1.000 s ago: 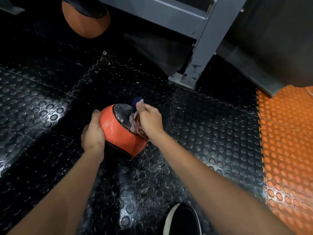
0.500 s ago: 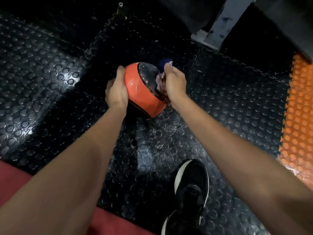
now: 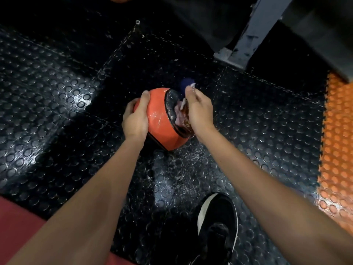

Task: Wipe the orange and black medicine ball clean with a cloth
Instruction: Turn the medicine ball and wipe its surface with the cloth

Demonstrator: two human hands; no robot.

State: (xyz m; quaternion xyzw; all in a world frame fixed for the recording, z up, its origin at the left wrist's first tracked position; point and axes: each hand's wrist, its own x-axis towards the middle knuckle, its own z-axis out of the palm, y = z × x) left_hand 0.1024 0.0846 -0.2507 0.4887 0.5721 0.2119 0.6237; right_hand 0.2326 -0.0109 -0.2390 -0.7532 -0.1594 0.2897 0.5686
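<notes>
**Ball braced between both hands, cloth on the black band**

Nearest the camera: a black sneaker with a white sole edge, on the floor this side of the right forearm. A strip of red surface at the bottom left edge; cannot tell what it is.

Next out, the black studded rubber floor, with a scatter of pale flecks or droplets just short of the hands.

Then the work itself. The orange and black medicine ball lies directly between the two hands, low over or on the floor; contact is hidden. Left hand cups the orange left flank, thumb laid up over the top, fingers wrapped round the far side. Right hand is closed on a bunched cloth, pale pink with a dark blue fold poking out past the thumb, and presses it onto the black band. That band runs near-to-far, tilted to face the right hand.

Judgement: the wiping stroke belongs to the right hand, along the band; the left holds and would turn fresh surface rightward.

Beyond the hands: a grey steel frame leg, far right. Orange studded mat well to the right.
</notes>
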